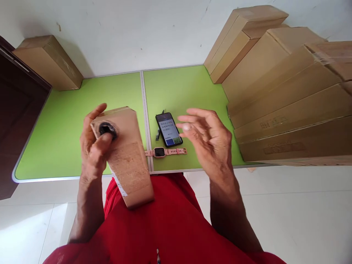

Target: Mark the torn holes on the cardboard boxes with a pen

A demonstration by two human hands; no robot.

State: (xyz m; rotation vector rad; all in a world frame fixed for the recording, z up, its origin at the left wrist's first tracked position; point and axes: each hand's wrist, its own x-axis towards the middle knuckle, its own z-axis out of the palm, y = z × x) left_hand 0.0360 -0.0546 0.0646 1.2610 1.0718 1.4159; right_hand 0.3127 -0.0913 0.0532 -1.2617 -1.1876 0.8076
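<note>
On our counter, the phone lies behind the watch. We see boxes at the right, another box back left.

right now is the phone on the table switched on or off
On: the phone lies face up, its screen lit, with lines of text and small coloured pictures near the bottom.

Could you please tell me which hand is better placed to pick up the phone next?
Probably the right: the right hand looks empty, fingers open close beside the phone, while the left hand holds the cardboard piece.
</note>
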